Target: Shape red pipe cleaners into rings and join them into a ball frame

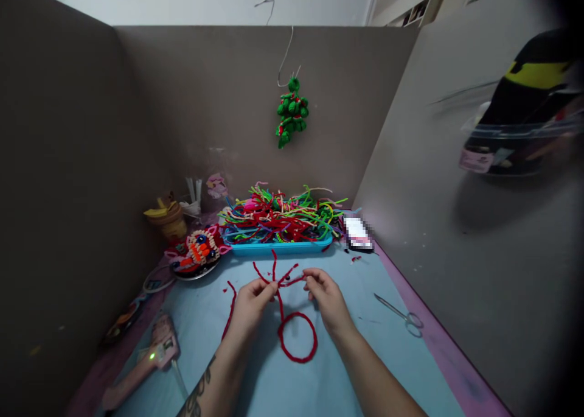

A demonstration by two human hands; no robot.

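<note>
Both my hands hold a red pipe-cleaner piece [296, 338] over the light blue mat [374, 344]. My left hand [250, 307] pinches it where several short red ends cross and stick upward. My right hand [326, 298] pinches a red end just to the right. Below the hands the piece hangs down into a round red loop lying on the mat. Another loose red pipe cleaner [229, 310] lies by my left wrist.
A blue tray [278, 248] heaped with coloured pipe cleaners stands behind the hands. A pink glue gun [150, 359] lies front left, scissors [401, 313] to the right, a plate with a beaded craft [196, 252] at left. A green ornament [292, 112] hangs on the back wall.
</note>
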